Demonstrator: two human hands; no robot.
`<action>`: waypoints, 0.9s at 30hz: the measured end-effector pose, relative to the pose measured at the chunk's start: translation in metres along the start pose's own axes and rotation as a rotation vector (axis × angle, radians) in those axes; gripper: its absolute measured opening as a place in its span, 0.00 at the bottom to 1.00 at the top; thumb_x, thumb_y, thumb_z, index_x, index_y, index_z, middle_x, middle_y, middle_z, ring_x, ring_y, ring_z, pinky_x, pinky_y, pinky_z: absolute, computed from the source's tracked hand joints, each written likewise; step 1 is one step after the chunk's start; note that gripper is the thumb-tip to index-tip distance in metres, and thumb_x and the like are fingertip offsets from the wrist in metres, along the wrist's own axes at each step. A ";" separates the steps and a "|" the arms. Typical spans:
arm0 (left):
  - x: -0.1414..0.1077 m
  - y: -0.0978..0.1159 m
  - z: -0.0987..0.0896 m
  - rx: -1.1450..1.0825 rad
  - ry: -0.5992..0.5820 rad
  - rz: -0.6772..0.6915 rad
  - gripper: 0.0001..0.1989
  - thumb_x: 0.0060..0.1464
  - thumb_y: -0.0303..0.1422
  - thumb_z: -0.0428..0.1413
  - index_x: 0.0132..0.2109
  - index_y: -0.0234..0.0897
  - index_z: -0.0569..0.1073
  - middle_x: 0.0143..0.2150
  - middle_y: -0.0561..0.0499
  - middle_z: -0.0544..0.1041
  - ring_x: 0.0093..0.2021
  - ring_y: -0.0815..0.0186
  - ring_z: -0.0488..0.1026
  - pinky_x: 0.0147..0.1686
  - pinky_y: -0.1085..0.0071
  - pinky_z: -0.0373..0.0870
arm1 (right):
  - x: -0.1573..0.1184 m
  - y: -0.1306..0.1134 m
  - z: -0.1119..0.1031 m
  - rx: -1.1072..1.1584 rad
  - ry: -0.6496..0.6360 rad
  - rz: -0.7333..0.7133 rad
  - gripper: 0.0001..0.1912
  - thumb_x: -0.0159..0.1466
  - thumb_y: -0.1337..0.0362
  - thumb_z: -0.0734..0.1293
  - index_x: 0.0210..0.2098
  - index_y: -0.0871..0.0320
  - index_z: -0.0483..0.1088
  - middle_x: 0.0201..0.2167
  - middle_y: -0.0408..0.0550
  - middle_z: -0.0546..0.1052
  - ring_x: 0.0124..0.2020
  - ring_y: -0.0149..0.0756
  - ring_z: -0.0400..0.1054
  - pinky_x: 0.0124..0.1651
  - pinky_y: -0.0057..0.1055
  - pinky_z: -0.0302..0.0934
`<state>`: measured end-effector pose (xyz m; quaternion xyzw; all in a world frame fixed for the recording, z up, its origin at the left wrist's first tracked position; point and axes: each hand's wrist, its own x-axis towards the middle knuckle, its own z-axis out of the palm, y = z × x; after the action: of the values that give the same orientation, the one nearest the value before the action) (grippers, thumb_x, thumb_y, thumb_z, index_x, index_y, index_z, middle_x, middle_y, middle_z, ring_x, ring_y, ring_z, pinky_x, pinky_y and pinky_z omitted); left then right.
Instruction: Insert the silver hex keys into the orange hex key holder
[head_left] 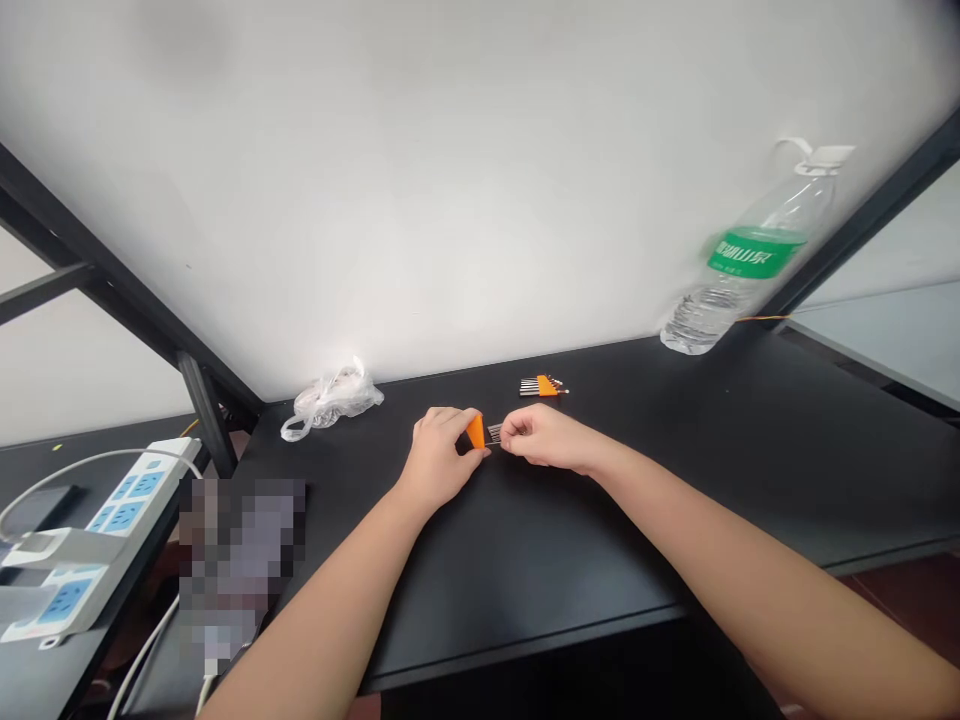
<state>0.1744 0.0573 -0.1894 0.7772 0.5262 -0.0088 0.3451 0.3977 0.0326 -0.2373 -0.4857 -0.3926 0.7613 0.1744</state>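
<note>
My left hand [442,452] is closed around an orange holder [477,432], thumb at its lower edge and fingers over the top. Thin metal rods [494,433] stick out of the holder's right side. At their right ends my right hand [536,436] is closed, fingertips pinched together. Whether one rod is between those fingertips is hidden. Just behind my right hand, a second orange holder [548,386] lies on the black table [517,560], with several thin rods through it; their exact kind is too small to make out.
A crumpled clear plastic bag [337,397] lies by the wall at the back left. A large bottle [750,255] with a green label stands at the back right. A pixelated object [251,560] with a cable lies at left, near a white power strip [112,530].
</note>
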 end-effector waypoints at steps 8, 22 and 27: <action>0.000 -0.011 0.006 0.054 0.032 -0.071 0.24 0.55 0.34 0.66 0.58 0.51 0.72 0.52 0.52 0.78 0.57 0.54 0.69 0.57 0.55 0.65 | -0.004 0.008 -0.026 -0.329 -0.030 0.094 0.09 0.58 0.56 0.71 0.28 0.55 0.74 0.23 0.44 0.73 0.22 0.33 0.62 0.24 0.31 0.52; 0.000 -0.007 0.008 0.044 0.010 -0.053 0.25 0.54 0.35 0.67 0.58 0.51 0.72 0.53 0.52 0.78 0.58 0.53 0.69 0.58 0.54 0.64 | 0.006 0.022 -0.010 -0.732 0.137 -0.294 0.14 0.61 0.70 0.66 0.46 0.54 0.72 0.49 0.53 0.72 0.51 0.48 0.65 0.49 0.41 0.63; 0.000 -0.007 0.008 0.039 0.004 -0.048 0.25 0.54 0.35 0.67 0.58 0.51 0.72 0.53 0.52 0.79 0.58 0.54 0.70 0.58 0.55 0.64 | 0.009 0.027 -0.011 -0.729 0.143 -0.303 0.14 0.60 0.72 0.65 0.45 0.54 0.71 0.47 0.52 0.72 0.50 0.47 0.65 0.49 0.40 0.64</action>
<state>0.1718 0.0541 -0.1989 0.7709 0.5452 -0.0258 0.3283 0.4057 0.0263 -0.2660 -0.5042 -0.6909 0.5021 0.1276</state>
